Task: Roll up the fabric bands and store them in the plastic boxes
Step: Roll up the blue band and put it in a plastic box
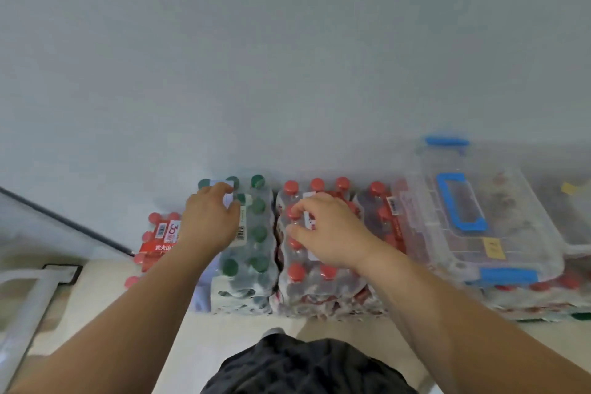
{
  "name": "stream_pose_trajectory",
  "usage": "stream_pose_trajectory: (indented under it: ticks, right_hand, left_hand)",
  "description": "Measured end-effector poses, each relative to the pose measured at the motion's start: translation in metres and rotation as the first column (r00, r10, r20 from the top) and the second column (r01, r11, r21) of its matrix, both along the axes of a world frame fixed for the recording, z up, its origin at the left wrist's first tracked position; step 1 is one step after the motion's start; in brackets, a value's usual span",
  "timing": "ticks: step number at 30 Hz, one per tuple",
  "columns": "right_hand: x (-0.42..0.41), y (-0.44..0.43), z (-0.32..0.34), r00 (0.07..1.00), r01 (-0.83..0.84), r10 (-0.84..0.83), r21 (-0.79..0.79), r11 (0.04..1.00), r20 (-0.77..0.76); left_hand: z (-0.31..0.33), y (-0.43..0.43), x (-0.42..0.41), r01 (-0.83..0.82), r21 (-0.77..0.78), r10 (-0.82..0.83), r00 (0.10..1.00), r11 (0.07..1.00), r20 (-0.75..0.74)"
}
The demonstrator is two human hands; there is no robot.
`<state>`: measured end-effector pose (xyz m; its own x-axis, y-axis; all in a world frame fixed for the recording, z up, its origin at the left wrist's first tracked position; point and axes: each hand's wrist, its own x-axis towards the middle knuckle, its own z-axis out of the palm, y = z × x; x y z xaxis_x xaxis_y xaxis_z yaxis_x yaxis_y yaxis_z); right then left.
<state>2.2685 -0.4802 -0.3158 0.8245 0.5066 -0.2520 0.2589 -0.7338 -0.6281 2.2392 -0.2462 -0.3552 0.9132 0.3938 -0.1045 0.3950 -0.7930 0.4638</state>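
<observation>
Both hands lie bent-fingered on bottle packs, left hand point(211, 217) on the green-capped pack point(252, 253), right hand point(326, 230) on the red-capped pack point(307, 278); whether either grips anything cannot be told. The box point(518, 233) rests on the packs' right end, just right of the right hand, long axis toward the wall point(287, 41); no band shows.

Glinting as glossy, crinkled film over the shrink-wrapped pack of green-capped clear plastic bottles point(256, 243) and the shrink-wrapped pack of red-capped clear plastic bottles point(316, 281), with smooth plastic caps beneath and white paper labels point(242, 232) lying matt on the wrap. Looking clear, smooth and faintly shiny across the transparent plastic storage box with a blue plastic handle point(524, 233). Appearing matt and even on the pale grey wall point(287, 41). Showing as soft, dull weave on the dark cloth shorts point(303, 368), above the smooth pale floor point(230, 339)
</observation>
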Motion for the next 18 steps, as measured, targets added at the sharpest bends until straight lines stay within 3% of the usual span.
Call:
stream_pose_trajectory:
  ticks: [6, 11, 15, 18]
  right_hand:
    - [0.008, 0.075, -0.034, 0.994, -0.024, 0.011, -0.124, 0.992, -0.106]
    - [0.012, 0.099, -0.053, 0.981, -0.072, 0.026, -0.238, 0.969, -0.191]
    - [0.011, 0.098, -0.059, 0.978, -0.043, -0.007, -0.238, 0.970, -0.207]
    - [0.012, 0.099, -0.056, 0.979, 0.004, -0.045, -0.202, 0.979, -0.200]
  left_hand:
    - [-0.033, 0.069, 0.012, 0.047, -0.045, -0.055, 0.983, 0.998, -0.176]
    - [-0.046, 0.087, 0.040, 0.056, -0.086, -0.071, 0.982, 0.995, -0.177]
    - [-0.052, 0.095, 0.057, 0.104, -0.091, -0.121, 0.969, 0.990, -0.214]
    - [-0.050, 0.097, 0.063, 0.090, -0.095, -0.101, 0.987, 0.991, -0.126]
